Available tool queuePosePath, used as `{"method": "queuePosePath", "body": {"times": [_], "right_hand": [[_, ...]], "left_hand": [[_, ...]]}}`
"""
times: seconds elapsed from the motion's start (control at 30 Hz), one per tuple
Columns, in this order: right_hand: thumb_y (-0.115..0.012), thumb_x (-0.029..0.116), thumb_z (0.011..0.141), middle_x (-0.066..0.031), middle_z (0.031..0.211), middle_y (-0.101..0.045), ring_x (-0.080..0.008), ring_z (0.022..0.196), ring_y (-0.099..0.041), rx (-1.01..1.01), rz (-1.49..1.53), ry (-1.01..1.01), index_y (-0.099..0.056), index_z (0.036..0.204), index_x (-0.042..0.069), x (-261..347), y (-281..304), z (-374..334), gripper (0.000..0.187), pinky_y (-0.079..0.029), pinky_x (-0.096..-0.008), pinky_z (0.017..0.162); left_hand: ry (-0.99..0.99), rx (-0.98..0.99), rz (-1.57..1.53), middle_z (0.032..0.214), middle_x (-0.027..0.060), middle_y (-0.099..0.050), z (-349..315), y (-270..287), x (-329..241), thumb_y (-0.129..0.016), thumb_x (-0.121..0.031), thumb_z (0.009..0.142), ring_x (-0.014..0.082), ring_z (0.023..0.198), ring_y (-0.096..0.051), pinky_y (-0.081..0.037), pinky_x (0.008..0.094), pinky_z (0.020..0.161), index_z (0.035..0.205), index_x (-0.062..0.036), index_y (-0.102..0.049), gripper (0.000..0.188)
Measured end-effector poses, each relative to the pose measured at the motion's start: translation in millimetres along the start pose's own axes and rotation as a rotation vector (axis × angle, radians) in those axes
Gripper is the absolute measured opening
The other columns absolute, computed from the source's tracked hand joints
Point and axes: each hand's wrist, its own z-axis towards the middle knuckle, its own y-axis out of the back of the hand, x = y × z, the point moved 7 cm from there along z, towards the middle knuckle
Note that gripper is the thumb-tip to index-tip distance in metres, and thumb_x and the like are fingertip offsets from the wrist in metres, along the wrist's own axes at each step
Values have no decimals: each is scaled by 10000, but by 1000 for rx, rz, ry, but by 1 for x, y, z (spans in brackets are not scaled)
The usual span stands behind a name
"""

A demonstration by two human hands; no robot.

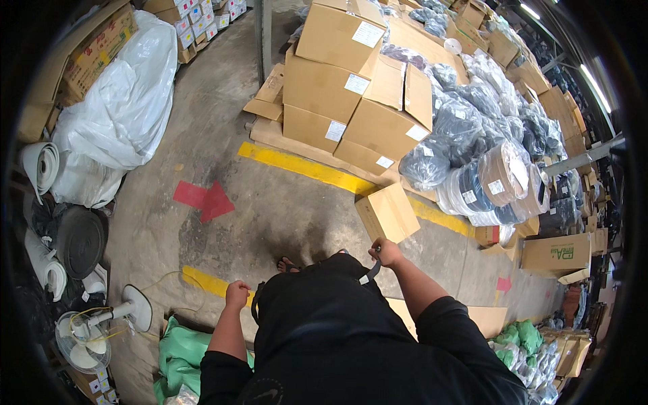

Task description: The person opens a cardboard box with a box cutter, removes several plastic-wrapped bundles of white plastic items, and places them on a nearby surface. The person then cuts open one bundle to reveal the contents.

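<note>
My right hand [386,252] is closed around a narrow grey-and-dark strip [372,271], which hangs down in a curve beside my black clothing. Just beyond that hand, a small closed cardboard box [389,213] rests on the floor, over the yellow line. My left hand [237,295] hangs low at my left side with its fingers curled in. Nothing shows in it.
Stacked cartons [322,88] stand ahead on flat cardboard, with bagged bundles [459,125] and large rolls [503,172] to their right. At left are white plastic sheeting [121,101], a standing fan [84,337] and a green sack [182,351]. A red arrow [209,201] marks the floor.
</note>
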Motion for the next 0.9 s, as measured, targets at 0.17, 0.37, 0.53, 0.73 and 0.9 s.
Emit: {"method": "queuePosePath", "body": {"times": [0.17,0.37,0.53,0.73,0.9], "right_hand": [[-679,221,822,-87,673,-696,-237,708,-704,-112,-69,74,-660,909,30,9,14,7,211,-540,-358,696],[-685,216,812,-91,677,-695,-236,721,-702,-81,-51,39,-659,910,28,6,14,10,213,-539,-359,705],[-702,302,817,-196,950,-715,-353,944,-690,-27,-2,4,-686,1005,35,4,18,7,326,-541,-418,852],[-679,256,835,-204,986,-709,-360,963,-684,-191,18,-65,-675,1059,71,-6,41,15,291,-534,-424,867],[-639,216,861,-205,995,-706,-368,968,-679,-278,178,-112,-644,1105,98,-4,63,47,271,-528,-438,873]], "left_hand": [[-20,-3,-26,795,119,-706,12,-3,-8,-615,-28,778,211,734,-686,-532,340,703,870,-25,-692,120],[-61,-22,-8,779,109,-696,22,-2,-15,-680,-53,769,211,741,-686,-533,339,705,881,-19,-666,118],[-54,-19,-48,786,113,-690,29,-1,-14,-688,-117,810,216,711,-683,-534,345,692,881,-14,-659,129],[-9,-7,-67,796,124,-681,35,5,-31,-647,-194,867,222,703,-684,-543,346,665,905,11,-655,208],[-25,-55,-144,787,97,-652,44,24,-46,-655,-216,881,201,668,-658,-556,328,648,896,18,-649,234]]}}
